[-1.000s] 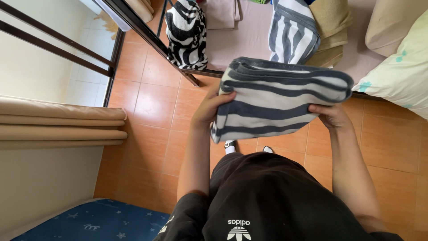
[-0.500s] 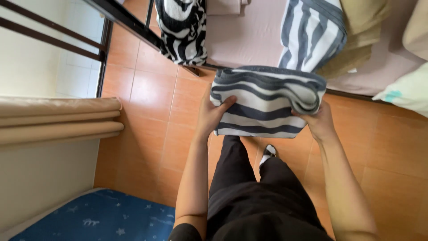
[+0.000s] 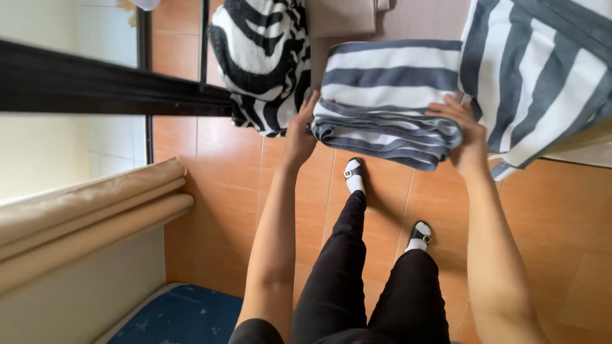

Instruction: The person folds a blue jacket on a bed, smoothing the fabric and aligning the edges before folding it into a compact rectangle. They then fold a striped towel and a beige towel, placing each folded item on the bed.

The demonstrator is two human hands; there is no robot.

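A: We are standing on the orange tiled floor (image 3: 217, 191), facing the bed (image 3: 414, 19) with its beige sheet, and a black rail (image 3: 95, 83) is crossing the upper left.

B: Beside us, a beige mattress edge (image 3: 83, 210) is running along the left, with a blue star-patterned mat (image 3: 178, 315) lying at the bottom.

A: On the bed, a striped blanket (image 3: 542, 76) is lying at the right and a zebra-print blanket (image 3: 261, 57) is hanging over the edge at the left.

B: Between them, we are holding the folded grey-and-white striped towel (image 3: 389, 95) (its far part is resting on the bed, its near edge overhanging the floor).

A: Our left hand (image 3: 303, 130) is gripping its left end, fingers curled narrowly around the stack.

B: Our right hand (image 3: 462, 130) is clasping the right end, fingers spread over the folds.
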